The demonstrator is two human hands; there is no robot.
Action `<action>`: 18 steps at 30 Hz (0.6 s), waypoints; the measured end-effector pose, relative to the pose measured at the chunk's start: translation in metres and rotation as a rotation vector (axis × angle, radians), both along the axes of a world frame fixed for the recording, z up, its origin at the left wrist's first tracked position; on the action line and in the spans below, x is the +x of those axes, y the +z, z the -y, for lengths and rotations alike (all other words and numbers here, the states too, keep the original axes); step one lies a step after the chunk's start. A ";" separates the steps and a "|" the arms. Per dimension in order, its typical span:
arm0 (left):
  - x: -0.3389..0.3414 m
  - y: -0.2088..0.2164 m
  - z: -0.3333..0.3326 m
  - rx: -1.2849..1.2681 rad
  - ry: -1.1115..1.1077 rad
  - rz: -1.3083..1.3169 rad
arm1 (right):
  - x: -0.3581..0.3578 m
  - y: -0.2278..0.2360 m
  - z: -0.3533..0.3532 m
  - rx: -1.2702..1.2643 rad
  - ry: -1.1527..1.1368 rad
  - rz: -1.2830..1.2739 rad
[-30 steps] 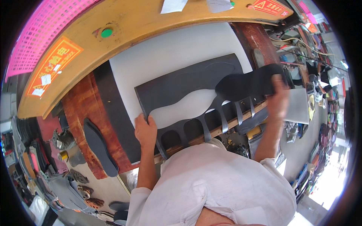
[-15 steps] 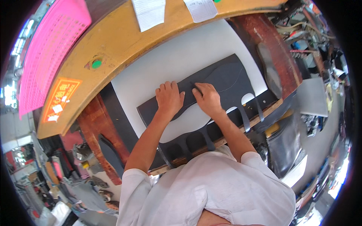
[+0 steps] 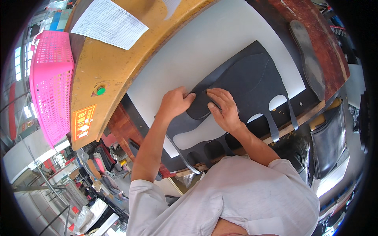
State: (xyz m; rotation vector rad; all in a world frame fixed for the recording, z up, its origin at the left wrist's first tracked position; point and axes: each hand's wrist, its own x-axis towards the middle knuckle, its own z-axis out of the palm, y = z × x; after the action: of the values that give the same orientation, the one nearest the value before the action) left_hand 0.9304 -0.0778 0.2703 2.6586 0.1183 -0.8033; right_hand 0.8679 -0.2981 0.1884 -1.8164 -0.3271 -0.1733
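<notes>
A black sheet (image 3: 252, 82), thin and flexible-looking, lies on a white board (image 3: 177, 55). Rounded openings run along its near side, and a curved outline shows on its right part. My left hand (image 3: 176, 103) is closed at the sheet's far-left edge, thumb and curled fingers gripping it; the fingertips are partly hidden. Just to its right, my right hand (image 3: 224, 110) has its fingers together and its thumb below them, with a dark curved piece of the sheet between. Narrow black strips (image 3: 272, 128) of the sheet hang over the table's near edge.
A yellow machine beam (image 3: 122, 59) with a green button (image 3: 100, 91) and a paper form (image 3: 110, 23) arches over the far left. Beyond it stands a pink basket (image 3: 51, 82). Dark sole-shaped pieces (image 3: 309, 59) lie on the red-brown table (image 3: 328, 47) at right.
The view has turned and shifted, bringing the basket and form lower. My right hand has straightened its fingers from a pinch. My left hand has curled its spread fingers around the sheet's edge.
</notes>
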 end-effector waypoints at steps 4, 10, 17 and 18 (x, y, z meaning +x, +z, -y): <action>0.019 0.011 -0.010 -0.414 0.301 -0.378 | -0.001 0.007 0.003 -0.145 0.103 0.064; 0.002 0.003 -0.002 -0.698 0.415 -0.290 | -0.009 0.011 -0.002 -0.366 0.196 0.098; -0.063 -0.050 0.002 -0.019 -0.072 0.872 | -0.002 0.009 -0.002 0.156 -0.072 -0.193; -0.071 -0.063 0.001 0.033 -0.097 0.904 | 0.003 0.022 0.005 0.344 -0.102 -0.527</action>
State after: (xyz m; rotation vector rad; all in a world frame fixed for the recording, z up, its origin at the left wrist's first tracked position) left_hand 0.8595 -0.0790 0.2076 2.7964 -0.2313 0.4235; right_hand 0.8713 -0.3033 0.2107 -1.4701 0.1614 0.1711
